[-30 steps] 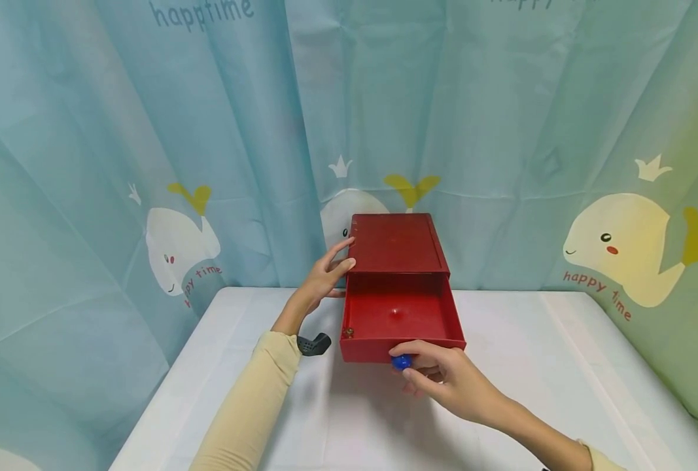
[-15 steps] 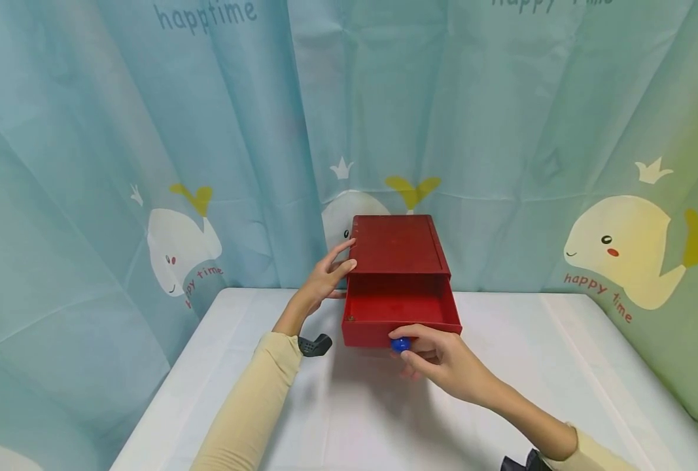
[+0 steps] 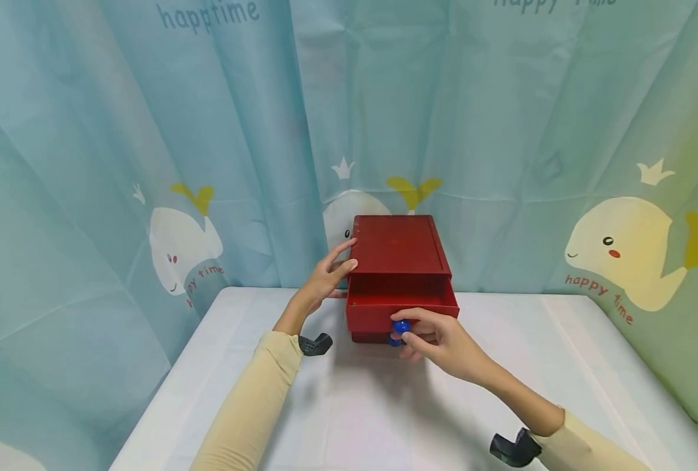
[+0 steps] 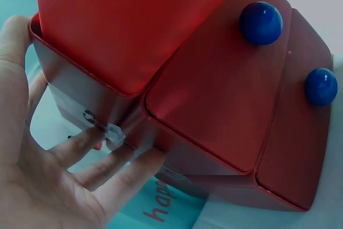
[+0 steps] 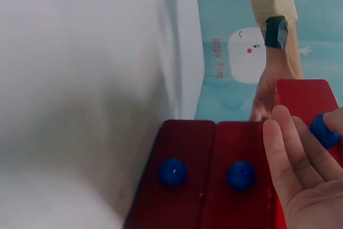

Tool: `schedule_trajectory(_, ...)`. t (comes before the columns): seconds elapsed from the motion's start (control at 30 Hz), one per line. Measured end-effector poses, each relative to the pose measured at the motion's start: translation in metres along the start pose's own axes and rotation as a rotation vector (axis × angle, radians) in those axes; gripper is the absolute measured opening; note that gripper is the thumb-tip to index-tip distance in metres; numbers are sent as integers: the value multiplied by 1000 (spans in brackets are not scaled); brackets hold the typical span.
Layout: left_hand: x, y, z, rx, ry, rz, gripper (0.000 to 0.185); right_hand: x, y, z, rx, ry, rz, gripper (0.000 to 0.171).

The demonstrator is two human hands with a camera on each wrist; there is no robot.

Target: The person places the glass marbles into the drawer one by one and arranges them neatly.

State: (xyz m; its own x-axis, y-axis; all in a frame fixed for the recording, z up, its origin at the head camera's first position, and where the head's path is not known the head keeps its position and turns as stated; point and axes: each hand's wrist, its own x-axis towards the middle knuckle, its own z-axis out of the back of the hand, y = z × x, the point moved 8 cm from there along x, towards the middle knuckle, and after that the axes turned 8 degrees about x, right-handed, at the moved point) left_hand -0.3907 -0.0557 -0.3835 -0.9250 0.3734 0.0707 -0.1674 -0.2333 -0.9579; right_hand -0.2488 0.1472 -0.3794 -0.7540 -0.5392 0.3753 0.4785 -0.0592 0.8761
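A red drawer box [image 3: 397, 245] stands at the back of the white table [image 3: 354, 418]. Its top drawer [image 3: 401, 305] sticks out a short way. My right hand [image 3: 412, 331] pinches that drawer's blue knob [image 3: 401, 325]; in the right wrist view the knob [image 5: 324, 131] sits between my fingers [image 5: 289, 154]. Two lower drawers are pushed in, each with its own blue knob [image 5: 172, 171] [image 5: 241, 175]. My left hand [image 3: 341, 259] lies flat against the box's left side, fingers straight; the left wrist view shows the fingers [image 4: 107, 156] touching the box's wall [image 4: 69, 84].
A blue curtain [image 3: 148, 131] printed with whales hangs close behind and along both sides of the table. The box stands against the curtain at the table's far edge. Black wrist-camera mounts [image 3: 314, 344] [image 3: 513, 448] sit on both sleeves.
The top drawer has slid back into the box, from far out to a short gap, with my right hand moving along on the knob. My left hand has stayed on the box's side.
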Motion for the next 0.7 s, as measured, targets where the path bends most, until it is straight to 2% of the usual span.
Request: schedule_trajectory(0.7,0,2,1,-3,-3,-2,58,37,-25,25,35,-18,-79,38)
